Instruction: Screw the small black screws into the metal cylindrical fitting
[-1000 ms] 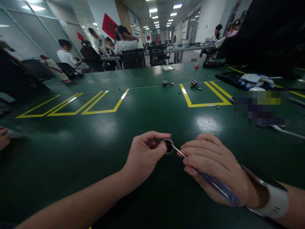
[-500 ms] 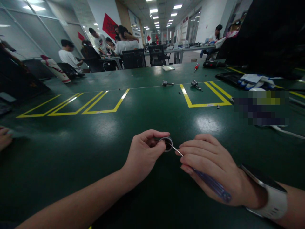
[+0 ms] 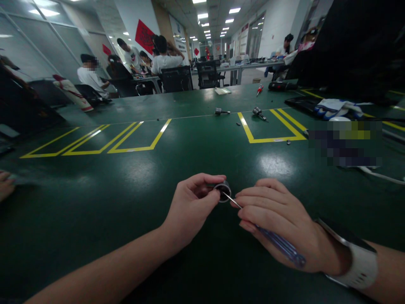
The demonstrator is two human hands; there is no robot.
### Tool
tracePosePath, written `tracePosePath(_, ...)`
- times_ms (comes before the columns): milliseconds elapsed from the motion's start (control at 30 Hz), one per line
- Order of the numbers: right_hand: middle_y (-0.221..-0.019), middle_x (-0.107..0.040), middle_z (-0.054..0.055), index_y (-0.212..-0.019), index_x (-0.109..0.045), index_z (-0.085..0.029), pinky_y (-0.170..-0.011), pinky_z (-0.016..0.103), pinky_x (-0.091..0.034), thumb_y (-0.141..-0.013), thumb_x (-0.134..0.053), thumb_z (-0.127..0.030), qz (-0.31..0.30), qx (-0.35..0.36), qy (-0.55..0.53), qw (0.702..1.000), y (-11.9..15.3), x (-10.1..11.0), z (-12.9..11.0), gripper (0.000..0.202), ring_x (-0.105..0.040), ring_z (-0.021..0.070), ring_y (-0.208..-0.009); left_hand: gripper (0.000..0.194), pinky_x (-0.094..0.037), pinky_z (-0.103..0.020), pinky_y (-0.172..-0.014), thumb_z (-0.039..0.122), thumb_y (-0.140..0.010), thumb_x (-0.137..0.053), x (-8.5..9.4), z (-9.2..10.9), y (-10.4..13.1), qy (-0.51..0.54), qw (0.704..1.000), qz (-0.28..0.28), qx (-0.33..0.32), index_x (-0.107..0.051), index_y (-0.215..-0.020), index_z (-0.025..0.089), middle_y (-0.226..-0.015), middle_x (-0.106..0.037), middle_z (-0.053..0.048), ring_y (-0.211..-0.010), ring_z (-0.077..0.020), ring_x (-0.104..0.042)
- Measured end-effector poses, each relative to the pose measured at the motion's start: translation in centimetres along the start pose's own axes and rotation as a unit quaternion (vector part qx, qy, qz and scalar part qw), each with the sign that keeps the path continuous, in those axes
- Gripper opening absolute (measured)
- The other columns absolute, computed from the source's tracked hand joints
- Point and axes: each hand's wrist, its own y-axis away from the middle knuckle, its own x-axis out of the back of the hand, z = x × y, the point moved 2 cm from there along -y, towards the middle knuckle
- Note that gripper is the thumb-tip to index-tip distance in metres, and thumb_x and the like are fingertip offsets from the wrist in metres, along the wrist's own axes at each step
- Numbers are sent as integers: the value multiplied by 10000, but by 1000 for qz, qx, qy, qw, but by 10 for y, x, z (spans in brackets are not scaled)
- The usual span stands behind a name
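Between thumb and fingers, my left hand (image 3: 194, 207) pinches a small round metal cup-like part (image 3: 227, 188), its open end facing right and toward me. My right hand (image 3: 278, 223) is wrapped round a screwdriver (image 3: 280, 245) with a clear bluish handle. The thin shaft reaches left into the opening of the metal part; its tip is hidden in the dark inside. Both hands are just above the green table (image 3: 142, 236). A watch with a pale band (image 3: 363, 266) is on my right wrist.
Farther back lie two metal parts with shafts (image 3: 221, 111) (image 3: 259, 113), a red screwdriver (image 3: 260, 89) and small bits. Yellow tape (image 3: 131, 150) marks the table. Gloves (image 3: 338, 107) and a white cable (image 3: 382, 176) are at right. Another person's hand (image 3: 5, 185) shows at left.
The metal part has tipped slightly, so more of its outer side shows. Both hands keep their grip, and the screwdriver stays inside the opening. The whole view has shifted a little.
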Motion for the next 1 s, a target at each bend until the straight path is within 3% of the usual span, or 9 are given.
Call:
tracePosePath(633, -826, -677, 43, -892, -552, -140, -844, 347, -403, -832, -520, -83, 10, -15, -29, 999, 3, 1, 0, 90, -622, 158, -862, 171, -528, -185, -699, 41, -678, -641, 2, -1, 1, 32, 999, -10, -9, -699, -792, 154, -930, -731, -23, -774, -106, -670)
tracePosePath(1000, -891, -687, 72, -931, -571, -113, -857, 339, -412, -843, -528, -90, 21, -25, -47, 998, 5, 1, 0, 101, -614, 150, -899, 202, -515, -181, -680, 49, -672, -650, 3, -2, 1, 27, 1000, -8, -10, -703, -824, 172, -937, -730, -18, -777, -107, -663)
